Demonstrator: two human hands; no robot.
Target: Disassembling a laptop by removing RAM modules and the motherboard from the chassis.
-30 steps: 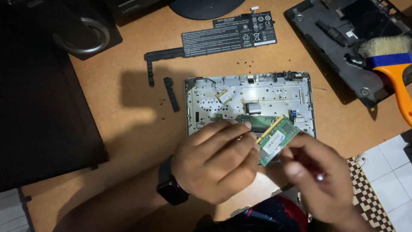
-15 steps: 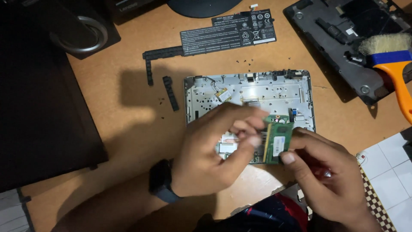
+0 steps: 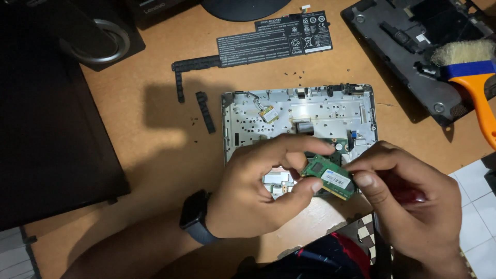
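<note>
Fingers of both hands pinch a green memory module point(image 3: 330, 177) at lower centre of frame: left hand point(image 3: 258, 194) grips its left end, right hand point(image 3: 408, 201) its right. It hovers tilted above the opened silver laptop chassis point(image 3: 289, 116). Flat black battery point(image 3: 274, 41) lies upper centre; an orange-handled brush point(image 3: 473, 77), apparently resting on a dark cover, sits upper right.

A dark smartwatch point(image 3: 195, 216) on a grey band circles the bare left wrist behind the fingers point(image 3: 289, 150), while the right hand point(image 3: 413, 206) wears nothing.
</note>
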